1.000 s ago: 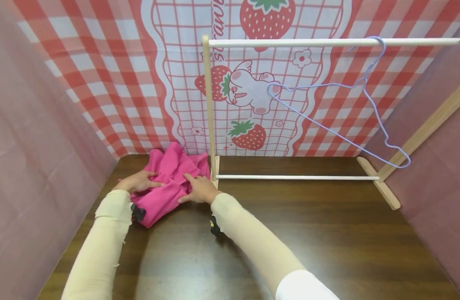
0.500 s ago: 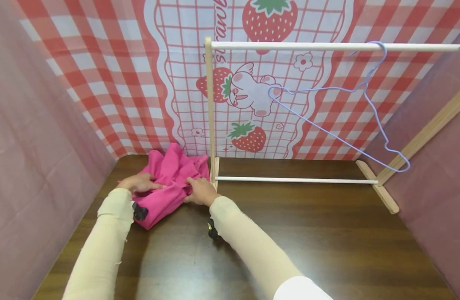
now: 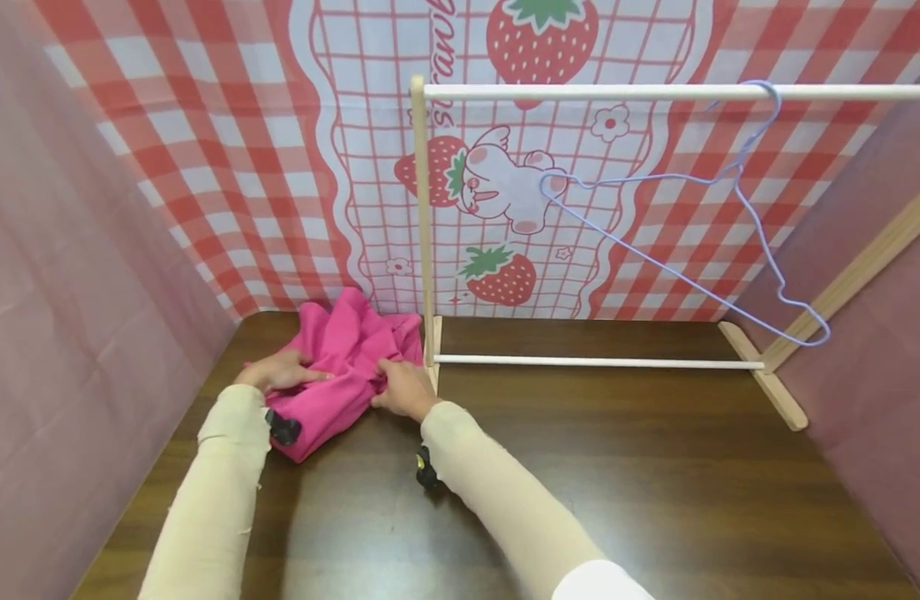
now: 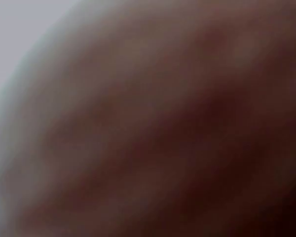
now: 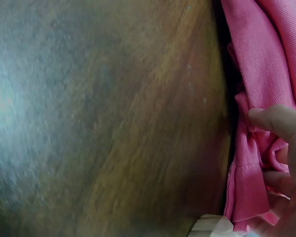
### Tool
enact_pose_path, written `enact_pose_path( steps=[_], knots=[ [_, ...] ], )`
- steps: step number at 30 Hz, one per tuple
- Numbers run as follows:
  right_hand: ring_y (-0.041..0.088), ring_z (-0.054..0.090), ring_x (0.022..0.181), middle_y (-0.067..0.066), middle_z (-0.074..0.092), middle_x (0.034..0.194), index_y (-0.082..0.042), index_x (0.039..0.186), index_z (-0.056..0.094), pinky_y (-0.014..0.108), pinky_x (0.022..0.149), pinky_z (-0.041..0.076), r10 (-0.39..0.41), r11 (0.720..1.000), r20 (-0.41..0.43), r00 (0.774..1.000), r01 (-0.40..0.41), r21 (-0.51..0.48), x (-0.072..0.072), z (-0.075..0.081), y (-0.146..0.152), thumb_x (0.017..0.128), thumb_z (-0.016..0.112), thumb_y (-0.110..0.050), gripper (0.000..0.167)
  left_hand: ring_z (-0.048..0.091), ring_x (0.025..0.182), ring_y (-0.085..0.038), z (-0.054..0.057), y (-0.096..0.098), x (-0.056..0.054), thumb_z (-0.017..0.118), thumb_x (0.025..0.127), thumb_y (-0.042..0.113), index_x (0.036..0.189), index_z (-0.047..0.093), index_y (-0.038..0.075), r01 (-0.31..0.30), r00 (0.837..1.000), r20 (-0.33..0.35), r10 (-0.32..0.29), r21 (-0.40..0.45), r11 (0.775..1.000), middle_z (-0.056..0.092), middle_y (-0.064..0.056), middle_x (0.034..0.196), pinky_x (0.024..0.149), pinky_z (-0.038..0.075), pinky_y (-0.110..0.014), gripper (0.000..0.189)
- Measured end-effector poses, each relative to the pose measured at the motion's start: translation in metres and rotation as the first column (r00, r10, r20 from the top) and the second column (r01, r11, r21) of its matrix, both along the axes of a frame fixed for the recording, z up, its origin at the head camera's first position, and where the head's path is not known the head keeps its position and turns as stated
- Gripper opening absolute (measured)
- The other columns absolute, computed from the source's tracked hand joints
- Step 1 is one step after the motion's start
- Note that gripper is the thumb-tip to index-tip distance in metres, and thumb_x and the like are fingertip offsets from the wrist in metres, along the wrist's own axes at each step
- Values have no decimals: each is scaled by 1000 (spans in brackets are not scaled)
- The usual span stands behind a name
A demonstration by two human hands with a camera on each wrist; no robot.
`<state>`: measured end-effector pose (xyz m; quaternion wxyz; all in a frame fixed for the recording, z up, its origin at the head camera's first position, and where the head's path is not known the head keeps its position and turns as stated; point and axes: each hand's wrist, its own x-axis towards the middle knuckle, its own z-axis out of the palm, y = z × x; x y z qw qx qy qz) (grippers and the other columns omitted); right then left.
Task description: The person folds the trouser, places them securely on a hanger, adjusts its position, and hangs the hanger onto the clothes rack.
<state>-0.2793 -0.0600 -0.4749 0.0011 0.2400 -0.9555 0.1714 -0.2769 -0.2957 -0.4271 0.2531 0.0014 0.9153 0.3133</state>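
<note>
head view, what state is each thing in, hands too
pink cloth, crumpled on the table
rack, standing upright
hanger, bare, hooked over the rack's top rail
left hand, touching the cloth, grip unclear
right hand, pinching the cloth

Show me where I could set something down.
Widest bare table: in front of the rack's lower bar, right of the right sleeve; a smaller patch separates that sleeve from the left sleeve. Crowded: back left corner, with pink cloth, left hand, right hand and rack's left post.
</note>
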Motion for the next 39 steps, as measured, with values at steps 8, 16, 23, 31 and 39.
enact_pose_path(
  steps=[8,16,23,31,39],
  knots=[
    [19,67,80,-1,71,87,-19,99,64,29,69,50,-13,999,-1,1000,13,-47,6,-2,-1,73,83,-35,36,50,89,-20,-8,-2,3,67,91,34,115,64,-4,8,998,-59,1,151,989,53,-5,88,79,42,-31,45],
    [20,67,80,0,70,84,-15,91,65,29,67,49,4,984,-12,1000,-6,-179,4,-1,-5,72,84,-26,29,45,75,-13,-4,0,9,66,92,29,91,67,3,11,992,-123,12,184,983,44,3,72,69,39,-27,27],
    [15,65,76,-1,70,79,-13,88,67,20,65,46,50,960,-14,999,-52,-274,6,3,-12,72,82,-20,23,49,68,-9,-1,-6,17,67,92,25,88,63,2,-21,995,-86,49,299,954,46,4,69,64,43,-24,24],
    [16,66,78,1,72,83,-12,91,69,21,71,50,78,939,-37,996,-86,-333,17,12,-13,72,81,-16,23,50,69,-7,8,-1,30,61,96,23,87,59,5,-28,998,-47,50,391,920,49,3,75,64,44,-23,20],
    [16,68,82,2,75,90,-11,95,71,22,75,51,94,921,-72,993,-114,-372,27,23,-11,71,80,-13,26,47,66,-8,24,4,47,61,96,23,78,53,10,-59,994,-58,88,388,920,46,3,69,62,42,-24,24]
  ],
)
